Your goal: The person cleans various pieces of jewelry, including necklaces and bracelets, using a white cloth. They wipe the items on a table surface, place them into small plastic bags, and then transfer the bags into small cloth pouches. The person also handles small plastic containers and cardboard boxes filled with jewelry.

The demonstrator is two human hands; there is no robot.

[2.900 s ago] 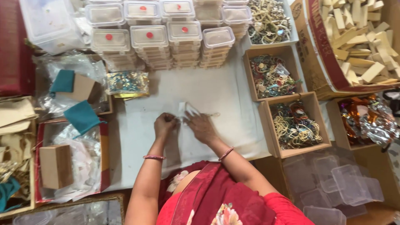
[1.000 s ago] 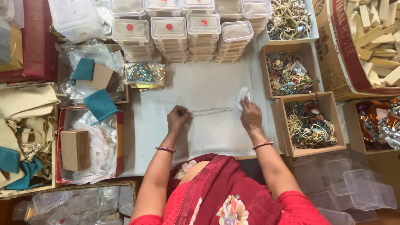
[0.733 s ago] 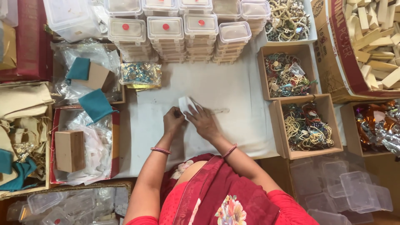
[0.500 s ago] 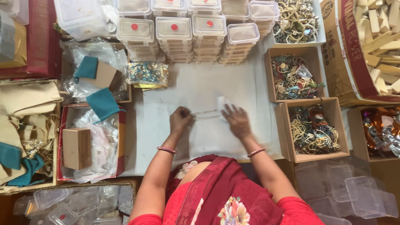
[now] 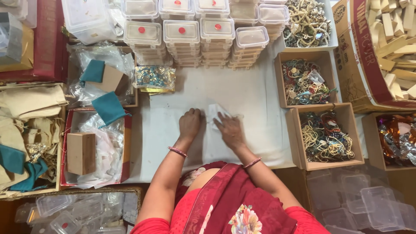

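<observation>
I'm working a small clear plastic pouch (image 5: 215, 113) on the white table cover (image 5: 255, 95), and it's lying flat right between my two hands, a thin chain (image 5: 234, 116) poking out past its right edge. My right hand (image 5: 229, 129) is lying over the pouch's lower right part, fingers spread and pressing down on it rather than pinching. My left hand (image 5: 190, 124) is sitting just to the left of the pouch, fingers curled together with the tips at its left edge; whether they're actually nipping the plastic I cannot tell from up here. A pink bangle (image 5: 177, 151) is riding on my left wrist, another one (image 5: 251, 163) on my right. Just beyond my hands, stacks of lidded clear boxes (image 5: 199, 41) are standing in rows, some with red dots on the lids. Up and to the left of my left hand, a packet of blue and gold pieces (image 5: 154, 77) is lying on the cover. Off to the right of my right hand, two open cardboard boxes are sitting one behind the other: the nearer box (image 5: 326, 136) is holding tangled bead strings, the farther box (image 5: 306, 81) is holding mixed jewellery. Well off to the left of my left hand, a red tray (image 5: 95, 147) is holding plastic bags and a small brown box (image 5: 81, 153), with a teal cloth pouch (image 5: 108, 108) draped at its far edge.
</observation>
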